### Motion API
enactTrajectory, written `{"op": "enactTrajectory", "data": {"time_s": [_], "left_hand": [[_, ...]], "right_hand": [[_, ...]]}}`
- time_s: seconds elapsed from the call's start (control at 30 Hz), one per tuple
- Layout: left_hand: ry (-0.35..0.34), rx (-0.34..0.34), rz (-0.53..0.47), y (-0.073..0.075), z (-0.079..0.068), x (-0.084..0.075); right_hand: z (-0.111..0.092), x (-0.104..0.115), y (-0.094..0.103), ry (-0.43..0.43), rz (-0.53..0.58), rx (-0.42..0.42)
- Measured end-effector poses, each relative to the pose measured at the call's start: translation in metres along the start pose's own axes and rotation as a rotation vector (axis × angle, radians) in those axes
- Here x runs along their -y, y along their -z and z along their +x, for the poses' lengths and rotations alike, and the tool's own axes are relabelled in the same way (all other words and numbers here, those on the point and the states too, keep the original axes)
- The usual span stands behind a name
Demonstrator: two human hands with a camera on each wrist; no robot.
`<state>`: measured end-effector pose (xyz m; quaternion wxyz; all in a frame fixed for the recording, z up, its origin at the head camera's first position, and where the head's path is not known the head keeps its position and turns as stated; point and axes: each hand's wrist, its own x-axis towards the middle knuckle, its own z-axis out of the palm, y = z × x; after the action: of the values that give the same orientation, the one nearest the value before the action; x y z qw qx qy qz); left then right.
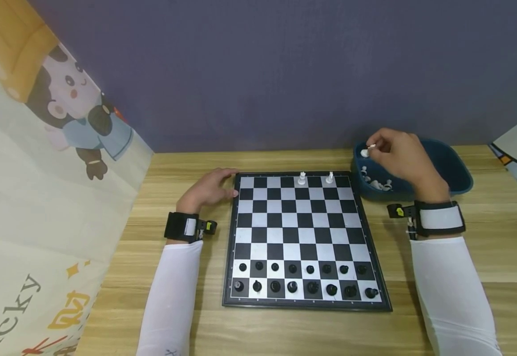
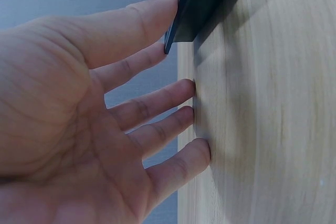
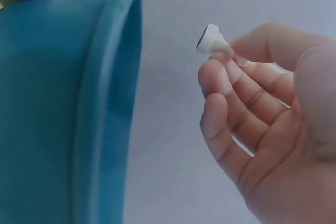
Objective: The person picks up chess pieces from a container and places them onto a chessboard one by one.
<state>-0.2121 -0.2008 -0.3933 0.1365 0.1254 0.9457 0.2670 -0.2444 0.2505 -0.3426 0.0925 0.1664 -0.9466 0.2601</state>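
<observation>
My right hand (image 1: 398,153) pinches a white chess piece (image 3: 212,41) between thumb and fingertips, above the blue bin (image 1: 460,183). The piece's dark underside faces away from the palm, and the fingers cover its top. At the far left corner of the chessboard (image 1: 289,220), my left hand (image 1: 209,190) touches the edge with thumb and index finger. Its other fingers extend loosely, their tips at the wooden tabletop (image 2: 278,103). Two white pieces stand on the far row, a white chess piece (image 1: 302,178) left of a second one (image 1: 329,178).
Black chess pieces (image 1: 292,286) fill the two rows nearest me. More white pieces (image 1: 378,185) lie loose in the bin, which stands against the board's far right corner. A dark blue-grey wall (image 1: 258,74) rises behind the table, and a printed sheet (image 1: 40,207) is on the left.
</observation>
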Motion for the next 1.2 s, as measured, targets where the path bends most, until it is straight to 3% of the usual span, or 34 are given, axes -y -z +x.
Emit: {"op": "enactTrajectory", "data": {"time_s": [0.3, 1.2], "left_hand": [[0.010, 0.008, -0.018, -0.001, 0.000, 0.000], [0.003, -0.002, -0.011, -0.001, 0.000, -0.003]], "right_hand": [[0.001, 0.023, -0.008, 0.069, 0.024, -0.052], [0.009, 0.053, -0.073, 0.188, -0.105, 0.141]]}}
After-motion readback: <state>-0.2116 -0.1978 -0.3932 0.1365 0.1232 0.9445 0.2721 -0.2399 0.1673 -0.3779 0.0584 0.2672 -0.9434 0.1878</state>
